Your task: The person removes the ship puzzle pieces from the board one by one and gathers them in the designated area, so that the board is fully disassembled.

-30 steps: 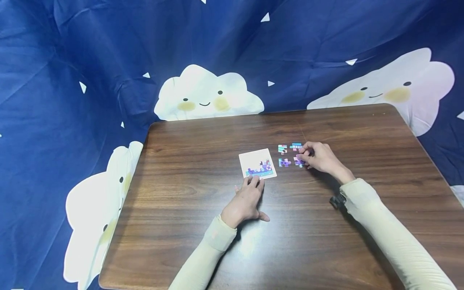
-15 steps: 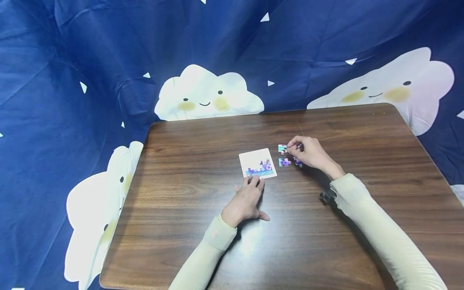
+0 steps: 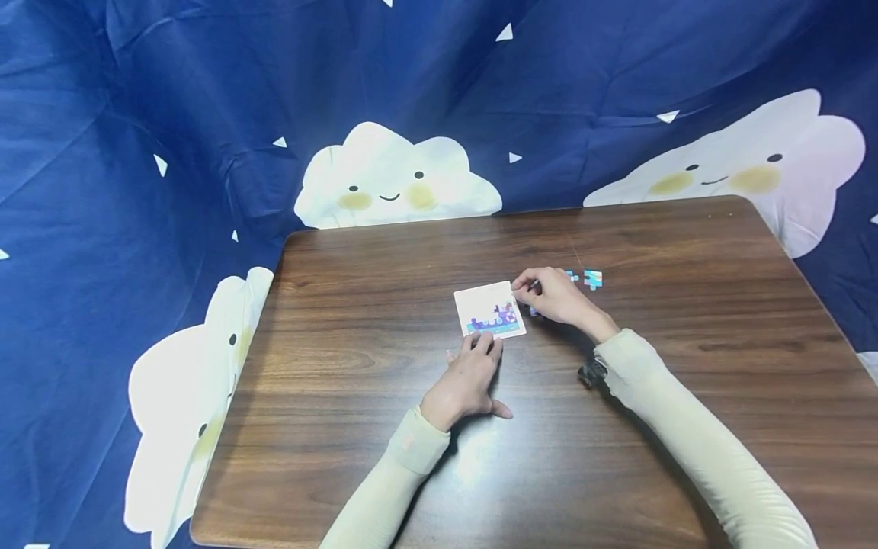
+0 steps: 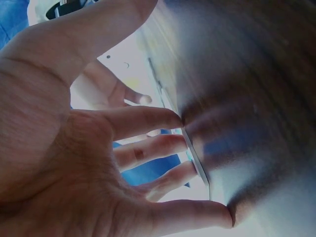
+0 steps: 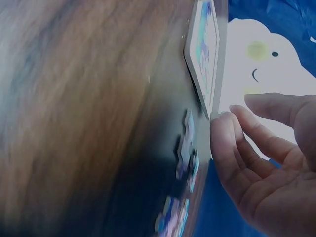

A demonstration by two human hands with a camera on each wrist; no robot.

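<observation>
A white square board (image 3: 487,309) with a purple boat on blue water along its lower part lies on the table. My left hand (image 3: 466,381) rests spread at its near edge; in the left wrist view the fingertips (image 4: 186,143) touch that edge. My right hand (image 3: 557,296) hovers at the board's right edge, palm down. Its fingers are loosely bent, and in the right wrist view I see nothing between thumb and fingers. Beside it lie jigsaw pieces: a light blue one (image 3: 593,279), another blue one (image 3: 571,276) partly hidden, and a purple one (image 3: 534,311) under the hand.
The brown wooden table (image 3: 329,366) surrounds the board and pieces. A blue curtain (image 3: 206,91) with smiling white clouds hangs behind and to the left. A small black device (image 3: 591,374) sits at my right wrist.
My right hand has moved left from the rightmost pieces, across the others, to the board's right edge. A light blue piece now shows at the right. The left hand has stayed put.
</observation>
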